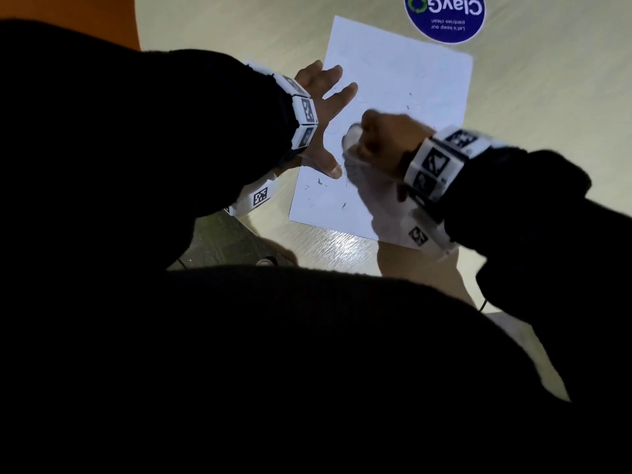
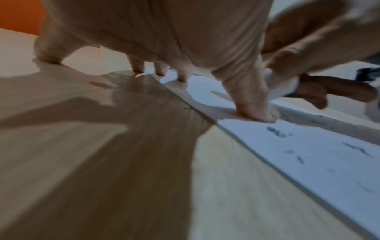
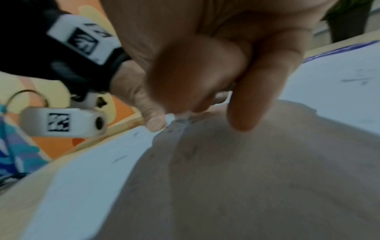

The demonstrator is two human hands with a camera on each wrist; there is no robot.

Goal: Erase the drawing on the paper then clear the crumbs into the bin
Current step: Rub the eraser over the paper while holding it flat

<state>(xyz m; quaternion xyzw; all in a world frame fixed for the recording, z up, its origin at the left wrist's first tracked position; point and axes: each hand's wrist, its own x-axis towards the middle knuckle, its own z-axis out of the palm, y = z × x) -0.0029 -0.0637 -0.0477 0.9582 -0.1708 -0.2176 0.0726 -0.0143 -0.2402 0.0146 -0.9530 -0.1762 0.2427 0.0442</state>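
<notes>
We press our flat left hand (image 1: 323,107) on the paper (image 1: 403,80) near the tabletop (image 1: 547,97) front edge while our right hand (image 1: 383,142) pinches the eraser (image 1: 352,135); crumbs (image 1: 319,182) remain, no bin seen.

Bare paper (image 1: 410,73) beyond both hands

Head cam looking down, wrist cams low, close, all sharing paper (image 1: 393,107) on table (image 2: 82,162).
</notes>
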